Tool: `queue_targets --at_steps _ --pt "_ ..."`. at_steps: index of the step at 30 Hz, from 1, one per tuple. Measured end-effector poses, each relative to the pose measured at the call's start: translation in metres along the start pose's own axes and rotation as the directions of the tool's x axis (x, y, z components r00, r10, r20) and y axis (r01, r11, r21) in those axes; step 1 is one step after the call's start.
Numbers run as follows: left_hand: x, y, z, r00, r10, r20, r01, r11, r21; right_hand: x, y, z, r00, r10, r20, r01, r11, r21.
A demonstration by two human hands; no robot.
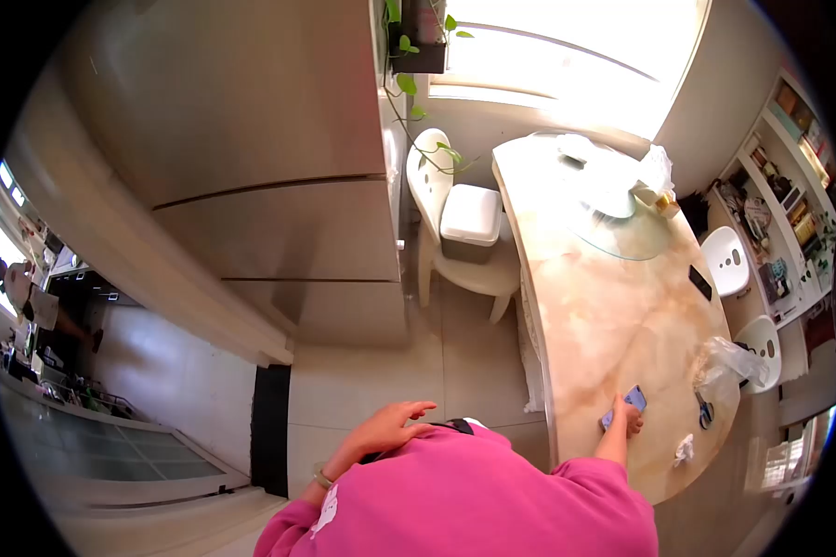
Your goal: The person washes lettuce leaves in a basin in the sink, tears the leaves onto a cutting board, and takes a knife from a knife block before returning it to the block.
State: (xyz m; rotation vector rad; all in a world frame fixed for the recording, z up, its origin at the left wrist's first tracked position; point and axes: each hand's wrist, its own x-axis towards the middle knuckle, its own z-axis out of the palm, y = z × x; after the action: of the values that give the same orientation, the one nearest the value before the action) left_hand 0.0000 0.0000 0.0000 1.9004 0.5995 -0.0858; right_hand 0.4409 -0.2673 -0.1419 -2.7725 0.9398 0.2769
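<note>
A pink sweatshirt (474,501) filled the bottom of the view, closest of all. From it the right hand (628,420) reached onto the near end of the marble table (604,316), its fingers closed around a phone (625,407) held at the table's edge, screen tilted up. The left hand (390,429) hung over the floor in front of the chest, fingers loosely spread and holding nothing, a bracelet (322,479) on its wrist.

Just right of the phone lay a small crumpled white scrap (684,449), and beyond it a clear plastic bag (729,364), crumpled; what it held could not be made out. A dark, flat object (700,282) lay farther along the table's right side. At the far end sat a round glass turntable (622,237), with a white plastic bag (656,169) and a small box (657,198) beside it; their contents were not visible.

Left of the table, a white chair (437,186) carried a closed white lidded bin (471,221) on its seat. A trailing green plant (409,93) hung above it, beside the tall refrigerator (269,167). Shelves (790,186) crowded with small items lined the right wall.
</note>
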Motion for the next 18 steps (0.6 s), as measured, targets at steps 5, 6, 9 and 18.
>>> queue_targets --at_steps 5,6,9,18 --pt "0.022 0.008 0.013 1.0 0.009 0.013 -0.009 1.0 0.007 0.03 -0.007 -0.013 0.999 0.008 -0.043 -0.005 0.998 0.07" --pt "0.021 0.008 0.012 1.0 0.001 0.004 -0.001 1.0 0.015 0.028 -0.007 -0.008 0.999 0.0 -0.045 0.003 0.998 0.065" --pt "0.019 0.009 0.017 1.0 0.0 -0.031 0.0 1.0 0.009 0.028 -0.005 -0.01 0.998 -0.025 -0.064 0.028 0.999 0.042" --pt "0.018 0.004 0.02 0.997 0.018 -0.07 -0.018 1.0 -0.001 0.04 -0.002 -0.002 0.989 -0.112 -0.092 0.118 0.991 0.057"
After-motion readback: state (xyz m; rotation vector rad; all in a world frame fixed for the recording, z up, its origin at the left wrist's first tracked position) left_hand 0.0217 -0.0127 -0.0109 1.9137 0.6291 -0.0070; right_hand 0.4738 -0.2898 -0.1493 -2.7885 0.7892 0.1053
